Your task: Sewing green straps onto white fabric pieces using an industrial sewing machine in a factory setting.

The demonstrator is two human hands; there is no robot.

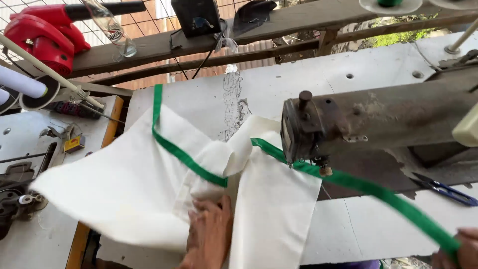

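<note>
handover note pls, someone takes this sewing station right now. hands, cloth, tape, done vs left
Left hand: flat on the white cloth, pressing it to the table.
Right hand: at the lower right edge, holding the free end of the green tape.
Tape runs under the sewing machine head.
Done: tape already lies along the cloth edge to the left.
Left: the loose tape on the right.
Scissors lie by the machine.
</note>
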